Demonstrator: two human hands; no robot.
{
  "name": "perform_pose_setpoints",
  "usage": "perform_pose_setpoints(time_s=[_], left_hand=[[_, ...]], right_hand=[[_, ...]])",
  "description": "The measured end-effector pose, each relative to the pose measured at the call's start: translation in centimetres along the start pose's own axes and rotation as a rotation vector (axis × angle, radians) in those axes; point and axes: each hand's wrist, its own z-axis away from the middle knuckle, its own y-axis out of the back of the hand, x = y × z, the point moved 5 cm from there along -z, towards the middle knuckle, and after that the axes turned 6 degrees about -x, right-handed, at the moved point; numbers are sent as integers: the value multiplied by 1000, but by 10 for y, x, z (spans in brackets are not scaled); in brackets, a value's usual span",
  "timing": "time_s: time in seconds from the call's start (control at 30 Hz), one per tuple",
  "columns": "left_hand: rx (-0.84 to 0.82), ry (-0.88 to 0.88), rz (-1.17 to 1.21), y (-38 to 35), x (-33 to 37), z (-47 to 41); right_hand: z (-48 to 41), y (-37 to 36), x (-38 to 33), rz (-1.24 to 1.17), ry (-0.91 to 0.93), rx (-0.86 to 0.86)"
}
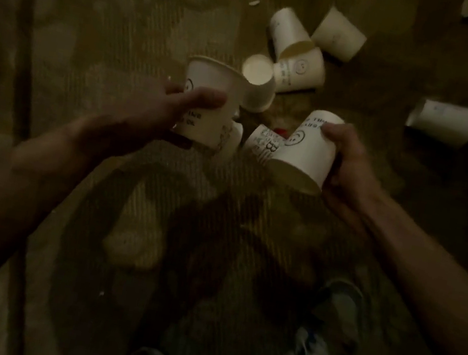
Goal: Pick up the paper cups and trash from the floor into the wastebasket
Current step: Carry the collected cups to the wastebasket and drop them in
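Paper cups (299, 73) lie tipped across the far floor (96, 28). They are judged light, thin-walled and crushable, best held round the side. Left hand (156, 113) wraps the left cup (209, 79); right hand (344, 162) clasps the right cup (303, 152). The dim mesh below, apparently the wastebasket (136, 191), is barely legible.

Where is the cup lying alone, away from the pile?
Head view, right side: the lone cup lies on its side on the floor, beyond the right hand and right of the clustered cups.
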Motion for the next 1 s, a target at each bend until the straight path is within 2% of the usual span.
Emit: perform_pose_setpoints(time_s=[0.2, 0.33, 0.5, 0.6, 0.73, 0.87, 1.0], left_hand=[[-95, 9, 126, -69, 110, 99], [-167, 17, 181, -106, 179, 171], [-280, -6, 208, -154, 229, 245], [-378, 22, 222, -198, 245, 283], [-518, 100, 176, -281, 239, 320], [-646, 235, 101, -374, 189, 343], [-623, 363, 48, -449, 125, 339]], right_hand=[[166, -7, -67, -107, 19, 203], [281, -23, -113, -169, 57, 274], [405, -29, -132, -202, 139, 438], [485, -12, -122, -321, 202, 551], [571, 27, -76, -491, 206, 687], [618, 80, -9, -586, 120, 820], [638, 145, 57, -654, 36, 912]])
